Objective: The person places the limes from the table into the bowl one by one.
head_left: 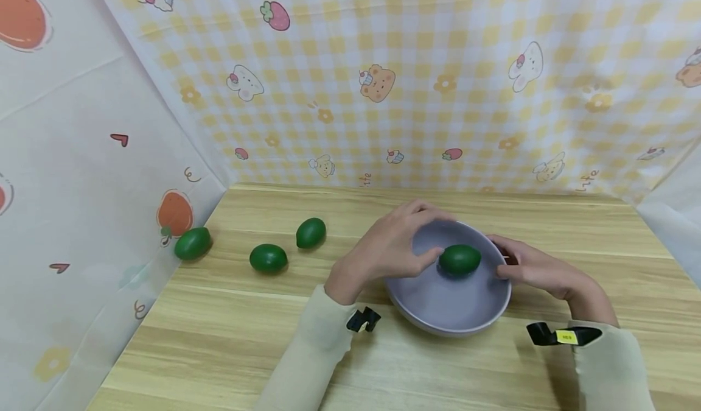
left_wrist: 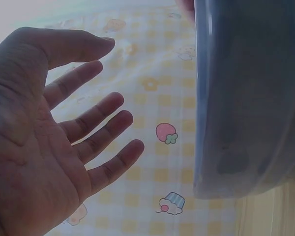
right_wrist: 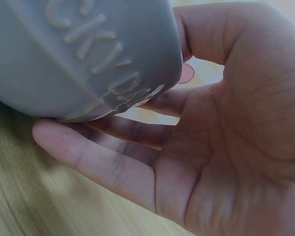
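Note:
A lavender-grey bowl (head_left: 446, 307) sits on the wooden table, with one green lime (head_left: 460, 259) inside it. My right hand (head_left: 539, 269) grips the bowl's right side, its thumb over the rim and the other fingers under the outer wall. Raised letters show on that wall (right_wrist: 93, 44) in the right wrist view. Over the bowl's left side hovers my left hand (head_left: 391, 243), its thumb tip close by the lime in the head view. From the left wrist, the fingers (left_wrist: 105, 132) of that hand appear spread and apart from the bowl, with nothing in them.
Left of the bowl lie three more limes: one toward the back (head_left: 311, 233), another in front of it (head_left: 268, 259), and a third (head_left: 193, 243) against the white side cloth (head_left: 82, 173). A yellow checkered cloth (head_left: 416, 119) hangs behind the table (head_left: 230, 338).

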`<state>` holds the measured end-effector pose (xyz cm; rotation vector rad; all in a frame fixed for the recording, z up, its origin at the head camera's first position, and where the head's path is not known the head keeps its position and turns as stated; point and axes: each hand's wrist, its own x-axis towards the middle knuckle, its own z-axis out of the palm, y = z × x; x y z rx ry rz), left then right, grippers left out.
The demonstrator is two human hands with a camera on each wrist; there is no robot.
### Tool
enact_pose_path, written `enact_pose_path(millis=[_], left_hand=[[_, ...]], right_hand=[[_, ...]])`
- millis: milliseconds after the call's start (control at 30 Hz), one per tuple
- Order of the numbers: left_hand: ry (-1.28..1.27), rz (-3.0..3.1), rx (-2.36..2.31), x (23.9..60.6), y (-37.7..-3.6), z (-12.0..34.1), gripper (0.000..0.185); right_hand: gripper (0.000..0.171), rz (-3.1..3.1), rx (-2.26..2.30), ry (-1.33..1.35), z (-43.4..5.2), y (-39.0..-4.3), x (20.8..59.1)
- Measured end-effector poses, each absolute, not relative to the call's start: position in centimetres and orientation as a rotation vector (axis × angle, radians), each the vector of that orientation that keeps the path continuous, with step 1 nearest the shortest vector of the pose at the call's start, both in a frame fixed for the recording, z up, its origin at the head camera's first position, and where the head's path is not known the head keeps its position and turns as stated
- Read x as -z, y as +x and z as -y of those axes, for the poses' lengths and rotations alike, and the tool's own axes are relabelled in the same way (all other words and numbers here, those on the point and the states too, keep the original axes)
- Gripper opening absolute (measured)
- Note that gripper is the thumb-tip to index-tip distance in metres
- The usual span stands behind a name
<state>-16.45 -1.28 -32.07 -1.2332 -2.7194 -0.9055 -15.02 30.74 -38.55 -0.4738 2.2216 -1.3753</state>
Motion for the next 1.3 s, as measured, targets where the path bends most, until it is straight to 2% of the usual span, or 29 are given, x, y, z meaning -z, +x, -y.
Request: enact_pose_path(millis=[667, 1300], left_hand=[[-1.149, 2.805, 0.929, 31.8, -16.9, 2.1, 0.049], [-0.914, 2.779, 1.016, 31.2, -18.4, 6.1, 0.048]], right_hand=[[0.068, -2.226, 1.391, -0.449, -30.8, -15.1, 38.5], [0.068, -2.225, 1.391, -0.46, -30.7, -15.0, 38.5]])
